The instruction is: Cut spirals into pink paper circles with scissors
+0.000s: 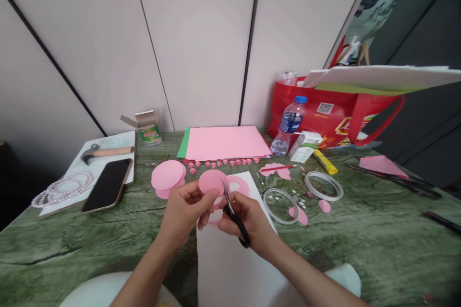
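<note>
My left hand (185,211) pinches a pink paper disc (212,182) and holds it upright above a white sheet (230,259). My right hand (248,223) grips small black-handled scissors (234,216), whose blades point up into the disc's right edge. A pink paper ring (238,185) hangs or lies just right of the blades. More pink discs (167,175) are stacked on the green table (360,240) to the left of my hands.
A stack of pink and green paper (225,143) lies at the back, with a row of tiny pink rolls (223,162) before it. Tape rolls (281,199) and pink scraps lie to the right, a phone (108,184), beads and hammer to the left, a water bottle (289,127) and red bag (338,115) behind.
</note>
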`<state>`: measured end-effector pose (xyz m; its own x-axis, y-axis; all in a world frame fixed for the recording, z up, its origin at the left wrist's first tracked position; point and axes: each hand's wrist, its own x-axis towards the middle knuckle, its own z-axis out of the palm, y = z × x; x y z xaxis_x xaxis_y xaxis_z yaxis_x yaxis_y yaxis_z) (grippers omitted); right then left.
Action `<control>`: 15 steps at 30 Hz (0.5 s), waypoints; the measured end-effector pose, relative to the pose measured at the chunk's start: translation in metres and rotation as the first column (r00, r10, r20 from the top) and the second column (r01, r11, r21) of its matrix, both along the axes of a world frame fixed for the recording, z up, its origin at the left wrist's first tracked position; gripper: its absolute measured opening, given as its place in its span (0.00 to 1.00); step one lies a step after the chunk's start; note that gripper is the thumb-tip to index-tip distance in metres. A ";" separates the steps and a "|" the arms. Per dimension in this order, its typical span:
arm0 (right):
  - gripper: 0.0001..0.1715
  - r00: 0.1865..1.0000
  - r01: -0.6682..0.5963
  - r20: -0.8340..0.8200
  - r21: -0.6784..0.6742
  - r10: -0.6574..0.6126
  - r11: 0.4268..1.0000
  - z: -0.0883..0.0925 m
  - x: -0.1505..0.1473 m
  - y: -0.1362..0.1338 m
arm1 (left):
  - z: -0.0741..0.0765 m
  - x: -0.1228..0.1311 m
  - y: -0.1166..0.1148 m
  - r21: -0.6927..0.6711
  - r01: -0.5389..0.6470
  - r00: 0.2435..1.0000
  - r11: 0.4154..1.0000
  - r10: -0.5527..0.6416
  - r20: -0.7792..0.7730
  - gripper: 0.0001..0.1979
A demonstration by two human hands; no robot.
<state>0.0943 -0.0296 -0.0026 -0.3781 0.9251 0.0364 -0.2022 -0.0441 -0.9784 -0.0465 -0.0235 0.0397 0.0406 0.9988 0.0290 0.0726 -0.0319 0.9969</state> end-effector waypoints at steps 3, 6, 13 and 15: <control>0.20 1.000 -0.002 -0.028 -0.016 0.001 1.000 0.000 0.000 0.000 | 0.001 0.000 0.000 0.004 -0.001 1.000 1.000 0.001 0.001 0.13; 0.20 1.000 0.004 -0.019 -0.026 -0.005 1.000 0.001 0.000 0.000 | 0.002 0.001 -0.001 0.000 -0.013 1.000 1.000 0.013 0.007 0.14; 0.21 0.998 0.050 0.048 -0.028 -0.048 0.998 0.004 0.000 -0.001 | 0.004 0.002 -0.001 0.001 -0.027 1.000 1.000 0.027 0.016 0.13; 0.21 0.997 0.057 0.054 -0.021 -0.056 0.998 0.003 0.000 -0.001 | 0.004 0.001 -0.001 0.009 -0.022 1.000 1.000 0.021 0.021 0.13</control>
